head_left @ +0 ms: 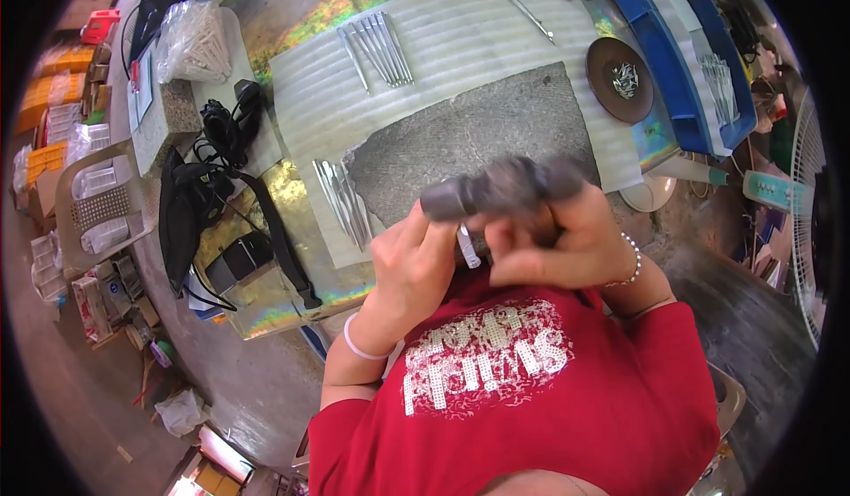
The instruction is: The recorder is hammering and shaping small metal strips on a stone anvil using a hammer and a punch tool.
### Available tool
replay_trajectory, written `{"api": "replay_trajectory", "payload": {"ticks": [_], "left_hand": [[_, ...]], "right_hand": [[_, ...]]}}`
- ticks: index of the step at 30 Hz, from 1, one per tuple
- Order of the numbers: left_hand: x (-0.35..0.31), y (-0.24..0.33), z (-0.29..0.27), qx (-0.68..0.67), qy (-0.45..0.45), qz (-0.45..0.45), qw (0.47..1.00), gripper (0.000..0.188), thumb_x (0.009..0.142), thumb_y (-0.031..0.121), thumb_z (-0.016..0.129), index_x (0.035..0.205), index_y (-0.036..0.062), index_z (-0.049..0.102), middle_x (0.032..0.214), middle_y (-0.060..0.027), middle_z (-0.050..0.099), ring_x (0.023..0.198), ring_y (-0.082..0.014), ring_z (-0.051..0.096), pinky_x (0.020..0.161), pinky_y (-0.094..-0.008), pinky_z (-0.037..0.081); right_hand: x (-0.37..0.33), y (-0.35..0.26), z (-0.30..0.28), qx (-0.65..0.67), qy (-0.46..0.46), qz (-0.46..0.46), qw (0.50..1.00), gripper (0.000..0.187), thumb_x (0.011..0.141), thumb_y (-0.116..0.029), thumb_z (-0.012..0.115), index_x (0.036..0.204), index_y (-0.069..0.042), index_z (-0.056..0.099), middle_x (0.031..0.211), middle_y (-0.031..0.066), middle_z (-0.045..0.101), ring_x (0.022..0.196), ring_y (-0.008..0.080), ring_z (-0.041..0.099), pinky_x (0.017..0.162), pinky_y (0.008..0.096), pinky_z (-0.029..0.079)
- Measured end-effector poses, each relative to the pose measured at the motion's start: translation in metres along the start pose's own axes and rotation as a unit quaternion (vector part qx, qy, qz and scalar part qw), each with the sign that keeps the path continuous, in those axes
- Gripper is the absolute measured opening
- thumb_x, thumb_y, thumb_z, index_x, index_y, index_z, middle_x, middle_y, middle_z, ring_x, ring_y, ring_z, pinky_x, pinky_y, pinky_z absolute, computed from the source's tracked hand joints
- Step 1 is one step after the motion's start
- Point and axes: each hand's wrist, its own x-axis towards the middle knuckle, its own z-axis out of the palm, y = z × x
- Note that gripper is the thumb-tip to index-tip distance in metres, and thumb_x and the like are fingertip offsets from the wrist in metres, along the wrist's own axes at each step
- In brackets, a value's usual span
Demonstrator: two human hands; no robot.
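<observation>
A dark, bar-like object (pixel 460 198) with a rounded left end is held up in front of my chest; its middle and right part are smeared by motion, so its kind is unclear. My left hand (pixel 412 261) is closed at its left end. My right hand (pixel 571 244) grips its right part, the fingers curled below and partly blurred. Between the hands hangs a small white piece (pixel 467 246). Just beyond lies a grey stone slab (pixel 469 128). Slim metal rods (pixel 341 202) lie by the slab's left edge, and several more (pixel 381 49) lie farther back.
White foam sheet (pixel 310 80) covers the table under the slab. A brown dish (pixel 602 89) of small metal pieces and a blue tray (pixel 660 53) stand at right. A single rod (pixel 527 13) lies at the back. Black straps (pixel 266 221) and a bagged bundle (pixel 195 40) sit left; a fan (pixel 806 221) stands far right.
</observation>
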Motion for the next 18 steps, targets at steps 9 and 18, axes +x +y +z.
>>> {"api": "replay_trajectory", "payload": {"ticks": [9, 18], "left_hand": [[0.011, -0.004, -0.009, -0.074, -0.002, 0.011, 0.997, 0.024, 0.072, 0.006, 0.064, 0.096, 0.0046, 0.058, 0.089, -0.0096, 0.062, 0.062, -0.0235, 0.064, 0.05, -0.0322, 0.051], [0.0, -0.019, 0.005, -0.107, 0.057, 0.042, 0.992, 0.023, 0.066, -0.002, 0.059, 0.088, 0.0069, 0.056, 0.077, -0.0056, 0.054, 0.058, -0.0209, 0.06, 0.047, -0.0319, 0.047]], "right_hand": [[0.019, -0.031, 0.01, -0.213, -0.012, -0.174, 0.961, 0.024, 0.075, -0.007, 0.07, 0.095, -0.003, 0.058, 0.081, 0.0115, 0.059, 0.067, 0.0249, 0.062, 0.056, 0.0309, 0.049], [-0.017, -0.072, 0.004, -0.303, 0.005, -0.129, 0.944, 0.046, 0.076, 0.006, 0.065, 0.118, 0.003, 0.046, 0.088, 0.0155, 0.061, 0.073, 0.0263, 0.062, 0.062, 0.0297, 0.05]]}}
